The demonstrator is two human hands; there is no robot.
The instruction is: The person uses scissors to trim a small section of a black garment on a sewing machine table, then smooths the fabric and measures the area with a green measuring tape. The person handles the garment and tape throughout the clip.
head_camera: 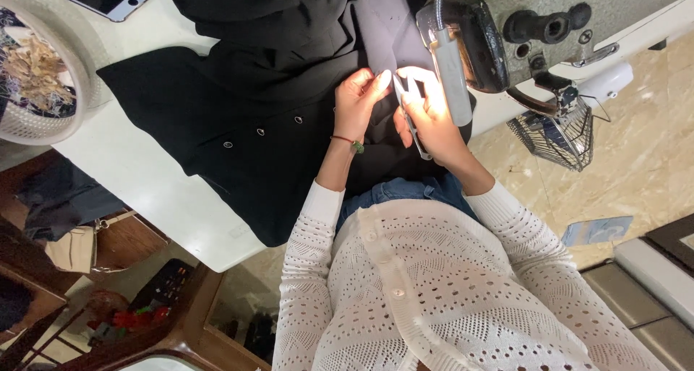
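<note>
Centre frame, under the sewing machine's [549,24] lamp [450,67]: I see the left hand [359,96] pinching a fold of the black garment [238,125], fingers narrow on the cloth. The right hand [432,118] is closed round slim metal snips [413,125], tips touching the same fold. The garment spreads left across the white table [144,176]. I judge this as trimming at a seam, and the next move calls for taut cloth and blades clear of the weave.

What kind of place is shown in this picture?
Probably a tailoring or sewing workshop. A grey industrial sewing machine stands on a white worktable, a black buttoned garment lies across it, and a white round basket holds thread scraps.
</note>
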